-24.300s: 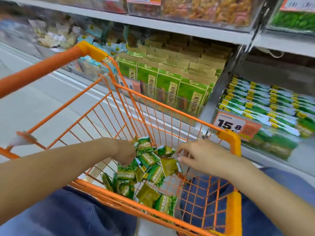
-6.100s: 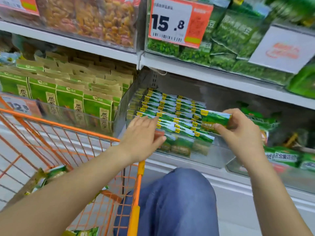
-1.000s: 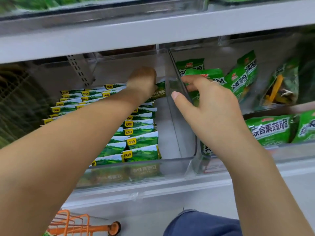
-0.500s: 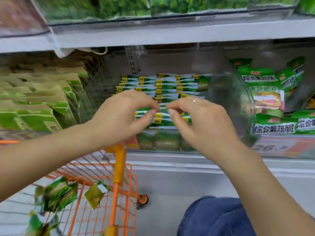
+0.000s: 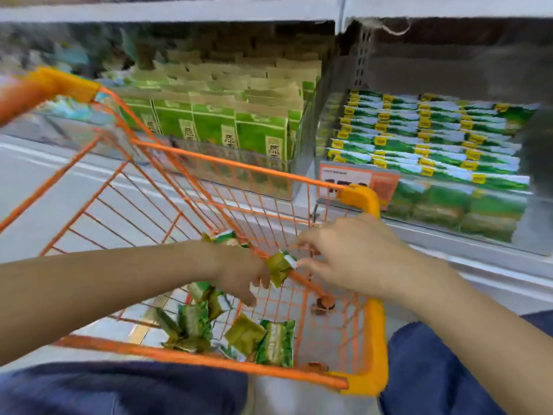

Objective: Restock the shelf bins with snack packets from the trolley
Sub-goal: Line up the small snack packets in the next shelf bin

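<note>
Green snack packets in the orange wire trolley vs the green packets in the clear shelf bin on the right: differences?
The trolley packets lie loose and jumbled at odd angles; the bin packets lie in neat overlapping rows. The trolley holds few, the bin many. Both look green and small.

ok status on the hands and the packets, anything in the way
Left hand in the trolley, gripping a snack packet. Right hand open, reaching for it. More packets on trolley floor. Nothing blocking.
</note>
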